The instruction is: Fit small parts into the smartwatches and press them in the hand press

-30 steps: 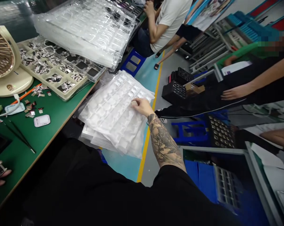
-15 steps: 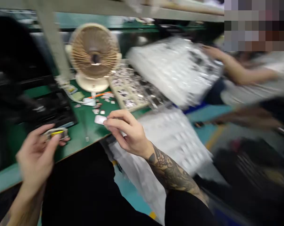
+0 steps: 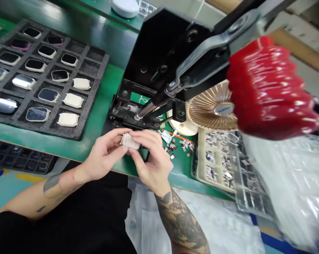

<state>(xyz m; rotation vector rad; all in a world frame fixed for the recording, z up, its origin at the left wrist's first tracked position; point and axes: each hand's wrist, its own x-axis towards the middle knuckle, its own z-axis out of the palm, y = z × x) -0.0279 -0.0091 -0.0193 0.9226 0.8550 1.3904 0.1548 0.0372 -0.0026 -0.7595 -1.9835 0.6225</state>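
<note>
Both my hands meet over the green bench's front edge and hold one small cream watch case (image 3: pixel 129 141) between them. My left hand (image 3: pixel 106 153) pinches its left end with thumb and fingers. My right hand (image 3: pixel 151 158) curls over its right side. Directly behind them stands a black hand press (image 3: pixel 162 60) with a metal lever and a big red grip (image 3: pixel 268 88). A black foam tray (image 3: pixel 90 106) to the left holds several watch bodies, some screen up, some cream backs up.
A small cream fan (image 3: pixel 212 113) stands right of the press. Beside it a beige parts tray (image 3: pixel 217 158) holds small pieces, with loose bits (image 3: pixel 179 146) on the green bench (image 3: pixel 103 95). Clear blister trays (image 3: pixel 294 183) pile at the right. Another black tray (image 3: pixel 22 160) sits under the bench.
My view swung left from the blister trays to the press. My right hand left the clear trays and joined my left hand, and both now grip the watch case.
</note>
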